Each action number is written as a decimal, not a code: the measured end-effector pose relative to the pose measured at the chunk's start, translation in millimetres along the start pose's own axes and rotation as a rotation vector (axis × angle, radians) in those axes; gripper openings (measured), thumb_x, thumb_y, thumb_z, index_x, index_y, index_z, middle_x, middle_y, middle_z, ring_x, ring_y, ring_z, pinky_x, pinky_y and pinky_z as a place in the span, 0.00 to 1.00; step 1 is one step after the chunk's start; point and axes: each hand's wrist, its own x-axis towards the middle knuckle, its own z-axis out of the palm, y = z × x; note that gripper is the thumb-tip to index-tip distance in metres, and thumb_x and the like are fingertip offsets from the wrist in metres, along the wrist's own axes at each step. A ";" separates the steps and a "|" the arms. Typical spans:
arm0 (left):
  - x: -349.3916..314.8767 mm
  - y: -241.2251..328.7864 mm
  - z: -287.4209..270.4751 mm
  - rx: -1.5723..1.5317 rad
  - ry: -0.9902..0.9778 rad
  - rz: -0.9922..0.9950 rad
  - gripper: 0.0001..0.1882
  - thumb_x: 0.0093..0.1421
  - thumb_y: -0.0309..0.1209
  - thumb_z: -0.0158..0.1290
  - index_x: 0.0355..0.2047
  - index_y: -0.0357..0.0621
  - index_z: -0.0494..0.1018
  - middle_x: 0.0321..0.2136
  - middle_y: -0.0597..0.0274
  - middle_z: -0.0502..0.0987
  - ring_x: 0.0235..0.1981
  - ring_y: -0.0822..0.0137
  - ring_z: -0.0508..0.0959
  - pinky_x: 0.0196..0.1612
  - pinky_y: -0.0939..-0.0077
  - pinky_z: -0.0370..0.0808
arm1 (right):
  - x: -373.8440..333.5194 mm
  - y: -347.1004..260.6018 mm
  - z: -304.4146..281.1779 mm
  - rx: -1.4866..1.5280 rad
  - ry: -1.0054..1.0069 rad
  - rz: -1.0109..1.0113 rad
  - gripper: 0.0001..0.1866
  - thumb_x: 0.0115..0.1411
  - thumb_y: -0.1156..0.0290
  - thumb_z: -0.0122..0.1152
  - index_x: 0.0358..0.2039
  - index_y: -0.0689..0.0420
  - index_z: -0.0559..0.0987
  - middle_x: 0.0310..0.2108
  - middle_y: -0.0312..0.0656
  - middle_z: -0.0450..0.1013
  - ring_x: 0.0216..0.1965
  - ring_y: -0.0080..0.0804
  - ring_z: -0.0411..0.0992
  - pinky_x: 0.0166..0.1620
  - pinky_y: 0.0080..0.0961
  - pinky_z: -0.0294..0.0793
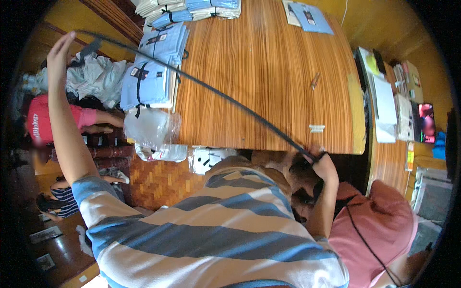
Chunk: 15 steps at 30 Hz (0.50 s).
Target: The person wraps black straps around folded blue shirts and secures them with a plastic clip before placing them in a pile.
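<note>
A long black ribbon (pixel 216 91) is stretched taut slantwise across the table. Its far left end is pinched in the fingertips of my left hand (pixel 59 52), raised with the arm straight out. My right hand (pixel 326 168) is closed on the ribbon just past the table's front edge; dark material bunches there, partly in shadow. Beneath the ribbon's left part lie folded light blue shirts (pixel 152 86) in stacks, with dark tags and black ribbons tied round them.
The wood-grain table (pixel 249 53) carries more bundles (pixel 213 8) at the back, a blue packet (pixel 312 19), and small white pieces (pixel 316 128). Clear plastic bags (pixel 150 126) sit at its left corner. People in red (pixel 41 117), stripes (pixel 65 201) and pink (pixel 374 235) are nearby. A side shelf (pixel 384 108) holds papers.
</note>
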 end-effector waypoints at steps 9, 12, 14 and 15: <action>-127.6 66.5 216.2 -0.383 -0.616 -0.370 0.21 0.72 0.45 0.53 0.60 0.51 0.74 0.26 0.79 0.73 0.20 0.85 0.63 0.21 0.86 0.57 | 75.5 -51.6 -91.2 -0.066 -0.098 -0.041 0.21 0.62 0.57 0.71 0.43 0.63 0.81 0.33 0.56 0.80 0.40 0.57 0.80 0.42 0.42 0.77; -175.5 126.1 279.1 -0.912 -1.020 -0.502 0.31 0.74 0.52 0.47 0.69 0.48 0.65 0.53 0.56 0.81 0.21 0.80 0.68 0.21 0.88 0.60 | 148.7 -173.0 -80.0 0.525 0.002 -0.423 0.30 0.63 0.66 0.67 0.64 0.59 0.70 0.61 0.57 0.70 0.59 0.50 0.73 0.60 0.42 0.73; -190.9 119.6 317.9 -1.170 -0.864 -0.408 0.29 0.75 0.51 0.46 0.63 0.40 0.72 0.64 0.53 0.72 0.29 0.76 0.76 0.31 0.84 0.70 | 171.6 -203.0 -72.3 0.582 -0.019 -0.763 0.35 0.66 0.69 0.64 0.71 0.57 0.64 0.70 0.55 0.60 0.68 0.49 0.64 0.67 0.41 0.66; -194.1 118.1 329.5 -1.247 -0.590 -0.534 0.29 0.75 0.50 0.46 0.62 0.39 0.72 0.63 0.54 0.73 0.32 0.74 0.77 0.33 0.81 0.70 | 181.4 -214.6 -76.5 0.414 0.032 -0.813 0.35 0.67 0.70 0.63 0.72 0.57 0.63 0.72 0.54 0.58 0.71 0.49 0.61 0.69 0.40 0.63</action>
